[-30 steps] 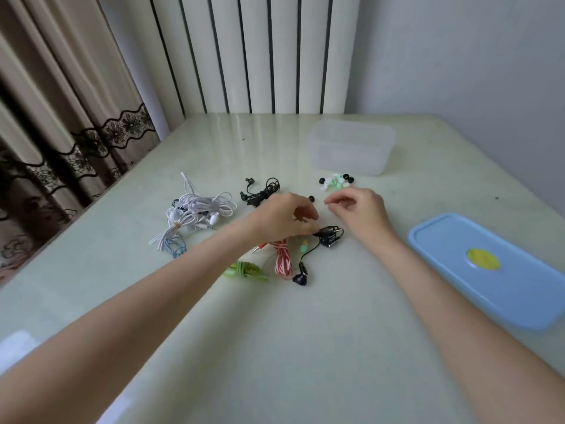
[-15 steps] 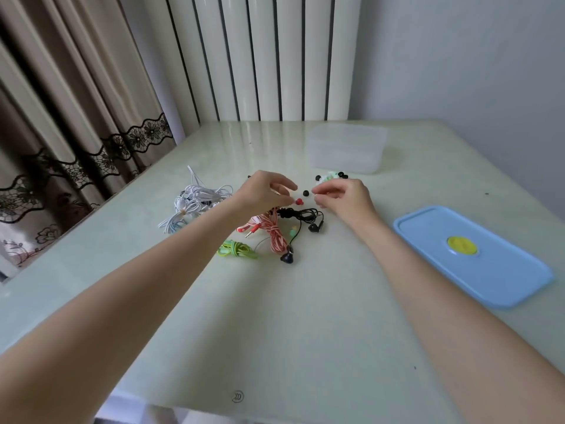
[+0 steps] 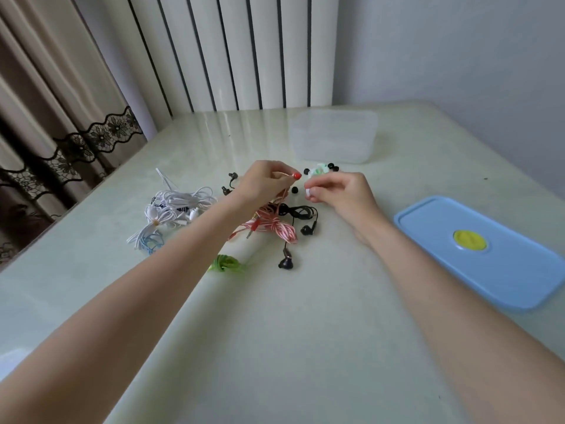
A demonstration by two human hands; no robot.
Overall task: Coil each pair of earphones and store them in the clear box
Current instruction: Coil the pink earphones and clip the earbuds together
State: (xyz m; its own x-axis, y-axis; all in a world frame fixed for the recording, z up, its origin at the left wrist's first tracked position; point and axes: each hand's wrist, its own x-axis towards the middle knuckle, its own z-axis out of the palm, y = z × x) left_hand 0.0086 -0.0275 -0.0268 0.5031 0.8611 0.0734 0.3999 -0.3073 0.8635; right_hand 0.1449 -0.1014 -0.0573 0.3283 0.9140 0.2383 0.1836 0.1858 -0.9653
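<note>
Pointing its red tip right toward the right hand [image 3: 339, 194], the red-striped earphone [image 3: 296, 176] is pinched in the left hand's [image 3: 263, 185] grip, its cord hanging down to the desk [image 3: 305, 332]. The right hand pinches something small and white. Black earphones [image 3: 301, 214], white earphones [image 3: 175, 209] and a blue lid [image 3: 477, 252] lie around; the clear box [image 3: 334, 136] stands behind.

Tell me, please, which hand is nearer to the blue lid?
The right hand. It sits just left of the blue lid, pinching a small white piece. The left hand is farther left, beyond the right one, holding a red-tipped earphone.
</note>
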